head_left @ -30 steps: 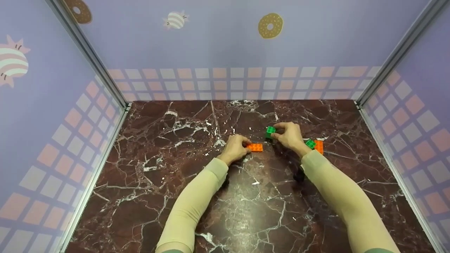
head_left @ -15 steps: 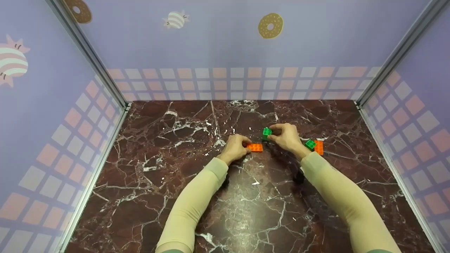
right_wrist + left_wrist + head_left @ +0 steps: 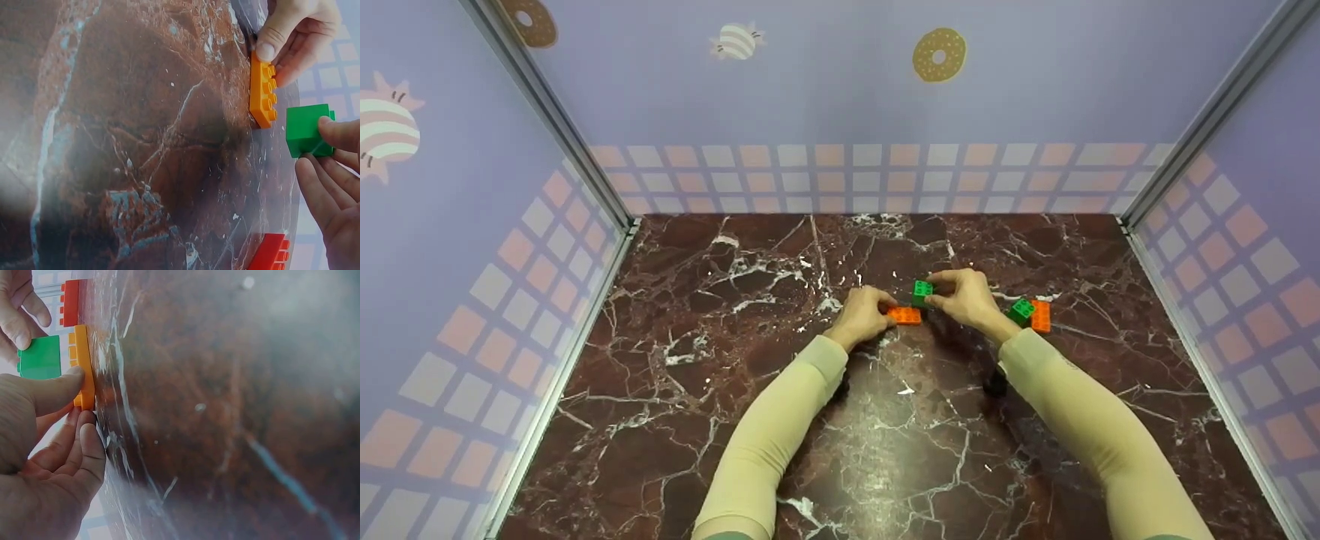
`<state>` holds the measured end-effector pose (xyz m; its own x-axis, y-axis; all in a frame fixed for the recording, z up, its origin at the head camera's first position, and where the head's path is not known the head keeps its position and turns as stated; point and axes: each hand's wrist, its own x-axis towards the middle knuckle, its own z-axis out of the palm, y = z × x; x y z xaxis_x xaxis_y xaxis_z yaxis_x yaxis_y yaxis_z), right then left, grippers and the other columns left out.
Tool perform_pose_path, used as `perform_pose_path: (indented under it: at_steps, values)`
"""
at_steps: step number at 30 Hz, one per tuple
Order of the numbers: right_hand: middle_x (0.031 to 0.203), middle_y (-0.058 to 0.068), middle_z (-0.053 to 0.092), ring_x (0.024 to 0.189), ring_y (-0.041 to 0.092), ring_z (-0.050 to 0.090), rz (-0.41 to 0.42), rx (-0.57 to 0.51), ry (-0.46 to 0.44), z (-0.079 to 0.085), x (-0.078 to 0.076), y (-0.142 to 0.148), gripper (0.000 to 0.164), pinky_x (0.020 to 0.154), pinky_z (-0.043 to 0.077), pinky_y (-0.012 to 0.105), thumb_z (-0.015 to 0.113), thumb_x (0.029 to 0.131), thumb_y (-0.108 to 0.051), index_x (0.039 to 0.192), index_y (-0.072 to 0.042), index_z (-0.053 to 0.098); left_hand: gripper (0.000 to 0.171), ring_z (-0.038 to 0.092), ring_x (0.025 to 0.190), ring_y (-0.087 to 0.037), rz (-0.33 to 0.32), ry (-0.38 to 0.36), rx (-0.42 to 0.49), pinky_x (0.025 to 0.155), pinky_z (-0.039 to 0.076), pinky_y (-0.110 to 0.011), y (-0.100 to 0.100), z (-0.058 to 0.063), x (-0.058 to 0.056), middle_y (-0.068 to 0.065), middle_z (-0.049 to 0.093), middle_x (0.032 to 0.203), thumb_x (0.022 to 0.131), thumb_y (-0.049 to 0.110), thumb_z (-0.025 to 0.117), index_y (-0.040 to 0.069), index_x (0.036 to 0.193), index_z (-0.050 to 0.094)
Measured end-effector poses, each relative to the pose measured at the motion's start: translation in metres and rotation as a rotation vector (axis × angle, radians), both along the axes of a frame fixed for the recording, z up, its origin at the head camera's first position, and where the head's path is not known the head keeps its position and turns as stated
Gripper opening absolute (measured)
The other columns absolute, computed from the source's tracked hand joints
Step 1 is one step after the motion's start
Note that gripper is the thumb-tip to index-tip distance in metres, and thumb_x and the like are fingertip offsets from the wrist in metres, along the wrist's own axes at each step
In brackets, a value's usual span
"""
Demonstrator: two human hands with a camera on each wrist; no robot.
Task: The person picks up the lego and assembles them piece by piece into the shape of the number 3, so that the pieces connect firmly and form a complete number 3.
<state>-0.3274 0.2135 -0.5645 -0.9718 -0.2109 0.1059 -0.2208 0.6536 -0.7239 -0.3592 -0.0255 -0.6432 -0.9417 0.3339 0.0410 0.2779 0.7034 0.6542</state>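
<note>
Green block point(image 3: 922, 293) pinched in your right hand point(image 3: 969, 298), one o'clock from orange brick point(image 3: 908, 316) pinched in your left hand point(image 3: 862, 316): lower squarely.

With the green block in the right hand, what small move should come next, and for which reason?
Probably the right hand should bring the green block over the orange brick and lower it: the block is raised, studs up, and the left hand holds the brick, its bare studs facing upward.
</note>
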Motion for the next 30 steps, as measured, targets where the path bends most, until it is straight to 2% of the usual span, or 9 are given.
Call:
perform_pose_path:
  at_steps: [9, 19, 30]
  values:
    - [0.12, 0.024, 0.085, 0.108, 0.04, 0.085, 0.048, -0.016, -0.026, -0.0025, 0.0021, -0.001, 0.038, 0.094, 0.069, 0.053, 0.088, 0.095, -0.007, 0.132, 0.001, 0.081, 0.033, 0.081, 0.1, -0.017, -0.006, 0.032, -0.032, 0.092, 0.065, -0.034, 0.0005, -0.0065, -0.0029, 0.001, 0.089, 0.109, 0.086, 0.022, 0.093, 0.02, 0.119, 0.09]
    - [0.121, 0.026, 0.084, 0.109, 0.042, 0.085, 0.093, -0.016, -0.031, -0.0026, 0.0058, -0.0031, 0.039, 0.096, 0.068, 0.056, 0.088, 0.094, -0.006, 0.131, 0.003, 0.08, 0.032, 0.081, 0.107, -0.02, -0.007, 0.042, -0.061, 0.097, 0.064, -0.035, 0.0009, -0.0074, -0.0037, 0.002, 0.089, 0.112, 0.087, 0.021, 0.091, 0.02, 0.119, 0.09]
    - [0.122, 0.024, 0.084, 0.11, 0.04, 0.085, 0.107, -0.012, -0.065, -0.004, 0.0052, -0.0045, 0.038, 0.094, 0.069, 0.051, 0.088, 0.094, -0.007, 0.13, 0.0, 0.081, 0.033, 0.081, 0.097, -0.016, -0.001, 0.025, -0.054, 0.089, 0.065, -0.034, 0.0015, -0.0055, -0.0026, -0.001, 0.089, 0.106, 0.087, 0.022, 0.094, 0.019, 0.119, 0.09]
